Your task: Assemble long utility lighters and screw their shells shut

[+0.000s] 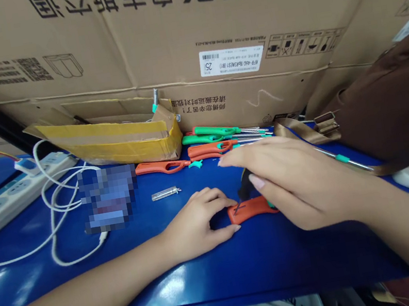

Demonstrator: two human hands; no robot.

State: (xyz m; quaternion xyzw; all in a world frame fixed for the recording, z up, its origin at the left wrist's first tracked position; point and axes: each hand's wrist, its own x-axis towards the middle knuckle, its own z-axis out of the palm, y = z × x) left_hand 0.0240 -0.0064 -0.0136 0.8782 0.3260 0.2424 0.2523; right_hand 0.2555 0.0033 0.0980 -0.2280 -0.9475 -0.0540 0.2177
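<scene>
An orange gas lighter body (252, 210) lies on the blue table in front of me. My left hand (200, 221) pinches its left end between thumb and fingers. Gripped in my right hand (303, 181) is a screwdriver (244, 186) with a dark handle, tilted so that its tip meets the slot area of the lighter body. My palm hides most of that handle, and the lighter's right end is covered too. A clear small fuel tank (166, 193) rests beyond my left hand. Farther back are an orange lighter handle (160, 167) and a small teal trigger (196, 165).
Several green and orange lighters (211, 133) lie behind my right hand. A yellow-taped cardboard box (121, 146) stands at the back left. Left are a blurred-out phone (112, 197), white cables (55, 235) and a power strip (11, 193). A brown bag (383, 97) sits at right.
</scene>
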